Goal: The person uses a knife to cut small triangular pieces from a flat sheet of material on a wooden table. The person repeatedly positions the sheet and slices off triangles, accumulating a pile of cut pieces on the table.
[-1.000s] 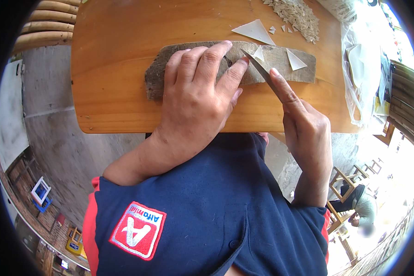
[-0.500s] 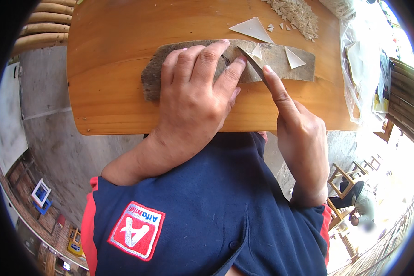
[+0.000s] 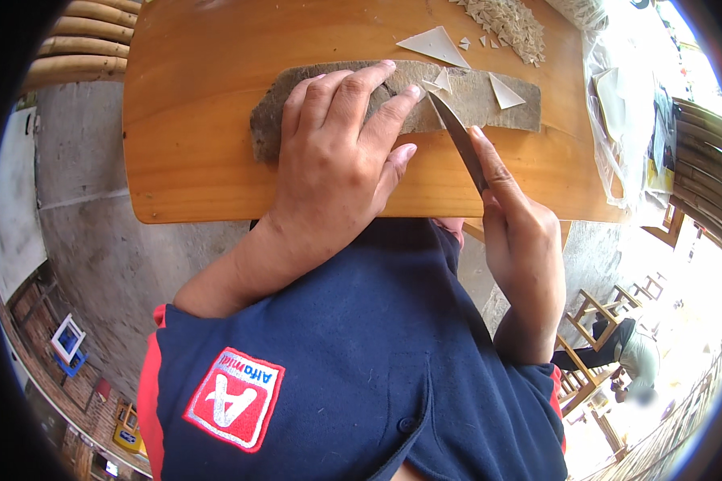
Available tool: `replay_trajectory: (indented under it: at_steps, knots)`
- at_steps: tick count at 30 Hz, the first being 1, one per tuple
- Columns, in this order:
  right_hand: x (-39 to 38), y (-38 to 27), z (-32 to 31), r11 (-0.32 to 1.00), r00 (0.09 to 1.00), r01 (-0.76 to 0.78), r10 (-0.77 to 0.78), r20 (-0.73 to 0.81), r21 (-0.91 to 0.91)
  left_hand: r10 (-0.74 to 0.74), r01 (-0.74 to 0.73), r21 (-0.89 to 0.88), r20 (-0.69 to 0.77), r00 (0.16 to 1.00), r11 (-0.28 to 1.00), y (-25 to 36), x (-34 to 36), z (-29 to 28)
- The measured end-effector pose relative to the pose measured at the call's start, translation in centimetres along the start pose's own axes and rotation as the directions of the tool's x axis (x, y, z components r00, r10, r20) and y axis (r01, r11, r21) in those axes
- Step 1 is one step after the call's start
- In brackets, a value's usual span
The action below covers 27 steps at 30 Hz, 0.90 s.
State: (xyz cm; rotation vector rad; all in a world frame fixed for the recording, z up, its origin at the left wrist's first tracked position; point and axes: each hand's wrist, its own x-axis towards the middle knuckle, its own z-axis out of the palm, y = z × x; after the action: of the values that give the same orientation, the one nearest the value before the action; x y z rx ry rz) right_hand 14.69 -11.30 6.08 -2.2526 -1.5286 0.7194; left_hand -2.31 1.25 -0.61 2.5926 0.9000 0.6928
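My left hand (image 3: 329,168) lies over a weathered wooden board (image 3: 513,120), its fingers apart and bent slightly, fingertips pressing on it. My right hand (image 3: 520,236) is closed round a knife (image 3: 456,128), index finger stretched along the blade's back; the handle is hidden. The tip is on the board beside my left index fingertip and small white cut pieces (image 3: 441,80). A white triangle (image 3: 505,92) lies on the board's right end. A larger one (image 3: 436,45) lies just beyond the board.
The board rests on a wooden table (image 3: 184,120). A pile of small pale chips (image 3: 509,28) is at the back right, beside plastic bags (image 3: 606,112). Bamboo rails (image 3: 80,44) are at left. Another person (image 3: 638,361) bends among wooden frames (image 3: 598,321) at lower right.
The knife tip has drawn back toward me and slightly right relative to the board, showing more blade. My left hand stays on the board. The whole view has shifted slightly.
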Motion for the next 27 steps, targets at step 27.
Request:
replay_trajectory:
  at_steps: [27]
  knots:
    - [1.0, 1.4, 0.3, 0.954, 0.98, 0.19, -0.198, -0.011, -0.231, 0.03, -0.03, 0.005, 0.01, 1.0, 1.0, -0.1, 0.1, -0.1]
